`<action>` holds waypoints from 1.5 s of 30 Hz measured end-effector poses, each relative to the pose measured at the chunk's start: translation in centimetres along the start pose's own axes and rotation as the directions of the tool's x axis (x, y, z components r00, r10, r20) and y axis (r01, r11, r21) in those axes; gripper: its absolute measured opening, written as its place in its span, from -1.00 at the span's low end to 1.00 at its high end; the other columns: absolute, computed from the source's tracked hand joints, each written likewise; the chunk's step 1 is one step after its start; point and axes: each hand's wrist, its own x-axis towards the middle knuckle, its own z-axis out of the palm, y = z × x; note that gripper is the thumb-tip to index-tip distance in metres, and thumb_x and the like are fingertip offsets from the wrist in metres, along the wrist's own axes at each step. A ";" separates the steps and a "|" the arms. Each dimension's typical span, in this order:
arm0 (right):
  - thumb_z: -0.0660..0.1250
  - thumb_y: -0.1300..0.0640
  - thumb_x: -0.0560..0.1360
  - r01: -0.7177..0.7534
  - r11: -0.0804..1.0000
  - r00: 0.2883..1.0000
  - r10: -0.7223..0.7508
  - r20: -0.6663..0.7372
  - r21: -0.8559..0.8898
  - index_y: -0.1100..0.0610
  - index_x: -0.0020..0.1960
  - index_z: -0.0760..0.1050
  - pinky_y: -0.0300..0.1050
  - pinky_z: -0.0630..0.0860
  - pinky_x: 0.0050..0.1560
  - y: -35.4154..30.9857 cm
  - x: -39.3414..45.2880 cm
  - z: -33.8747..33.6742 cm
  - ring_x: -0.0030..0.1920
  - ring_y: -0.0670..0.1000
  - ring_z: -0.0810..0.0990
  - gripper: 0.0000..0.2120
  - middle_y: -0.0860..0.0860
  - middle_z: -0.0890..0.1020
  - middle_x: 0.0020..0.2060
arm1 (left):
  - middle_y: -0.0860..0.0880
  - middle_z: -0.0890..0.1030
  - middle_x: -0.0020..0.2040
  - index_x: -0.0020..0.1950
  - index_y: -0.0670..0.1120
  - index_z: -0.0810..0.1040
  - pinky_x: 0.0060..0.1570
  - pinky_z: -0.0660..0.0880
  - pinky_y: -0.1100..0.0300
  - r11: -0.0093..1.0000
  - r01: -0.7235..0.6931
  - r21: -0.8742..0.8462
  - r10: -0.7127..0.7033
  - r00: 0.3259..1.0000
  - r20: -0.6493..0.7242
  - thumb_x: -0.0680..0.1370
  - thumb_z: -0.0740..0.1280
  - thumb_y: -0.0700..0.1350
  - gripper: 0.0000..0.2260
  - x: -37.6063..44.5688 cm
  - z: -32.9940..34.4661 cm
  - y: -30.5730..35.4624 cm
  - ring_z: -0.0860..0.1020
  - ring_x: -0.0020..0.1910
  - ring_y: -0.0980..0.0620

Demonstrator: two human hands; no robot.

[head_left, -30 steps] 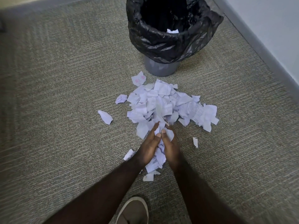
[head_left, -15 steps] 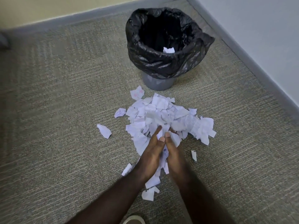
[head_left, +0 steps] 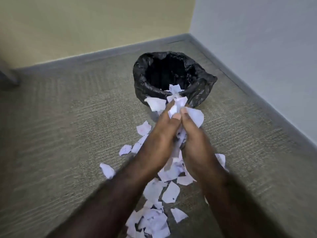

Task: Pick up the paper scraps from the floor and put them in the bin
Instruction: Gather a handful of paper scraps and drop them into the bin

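Both hands are raised off the carpet, pressed side by side around a bunch of white paper scraps (head_left: 177,103). My left hand (head_left: 157,140) and my right hand (head_left: 193,140) grip the bunch between them, and scraps stick out past the thumbs. The bunch is just in front of the near rim of the bin (head_left: 202,88), which has a black liner and stands in the corner. Beneath my wrists and forearms, more scraps (head_left: 154,220) lie or fall towards the carpet, partly hidden by my arms. One stray scrap (head_left: 107,170) lies to the left.
Grey-beige carpet (head_left: 68,134) covers the floor. A beige wall (head_left: 85,23) runs behind the bin and a white wall (head_left: 274,40) stands to its right, both with grey skirting. A dark object (head_left: 8,76) stands at the left edge.
My hands have lifted from the pile with a bunch of scraps and moved forward to the bin's near rim. The view has tilted up, so the pile now sits lower in the frame.
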 end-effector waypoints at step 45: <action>0.06 -0.28 0.55 0.029 0.718 0.993 -0.101 -0.062 -0.695 0.03 0.20 0.59 0.02 0.48 0.24 -4.7 22.1 -0.6 0.13 0.08 0.60 -0.47 0.06 0.64 0.14 | -0.05 0.66 -0.20 -0.13 -0.06 0.58 -0.17 0.45 0.18 0.940 0.216 0.263 -0.182 0.972 -0.147 0.65 0.08 0.04 -0.64 22.2 -7.2 3.1 0.59 -0.24 0.07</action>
